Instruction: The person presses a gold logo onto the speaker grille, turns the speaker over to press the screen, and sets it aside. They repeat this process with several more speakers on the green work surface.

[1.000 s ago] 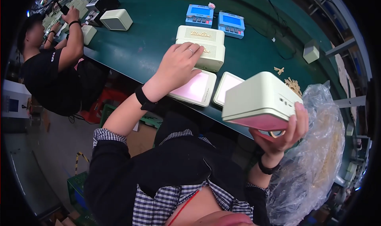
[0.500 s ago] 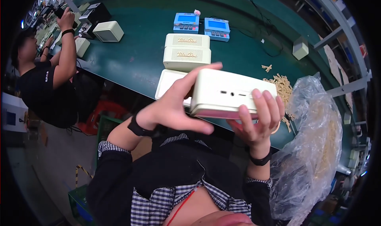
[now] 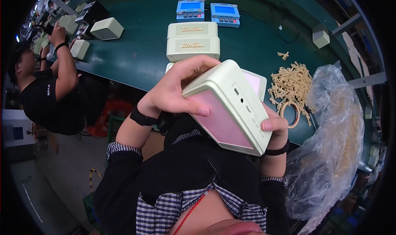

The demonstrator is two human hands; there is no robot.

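Observation:
Tilted over the table's near edge is a cream, box-shaped speaker [image 3: 243, 98] with rounded corners. A pinkish flat panel fills one face; a narrow side carries small ports and a row of buttons. My left hand [image 3: 175, 86] grips its upper left, thumb on the panel and fingers over the far edge. My right hand [image 3: 274, 129] holds the lower right end, thumb beside the buttons, its other fingers hidden behind. Partly covered by the held speaker, a cream-rimmed piece with a pinkish face [image 3: 256, 83] lies on the table. Beyond stand two cream speakers [image 3: 193, 48] with grilles and gold script lettering.
Two blue devices with screens [image 3: 190, 10] stand farther back. To the right are a pile of tan lettering pieces [image 3: 291, 84], a tape roll [image 3: 289, 114] and a clear plastic bag [image 3: 330, 152]. At left, a co-worker [image 3: 53, 86] sits near another cream box [image 3: 107, 28].
Both hands have turned and tilted the speaker, bringing its pinkish panel into view and its port side toward the right. My right hand has shifted lower, with its thumb now near the buttons.

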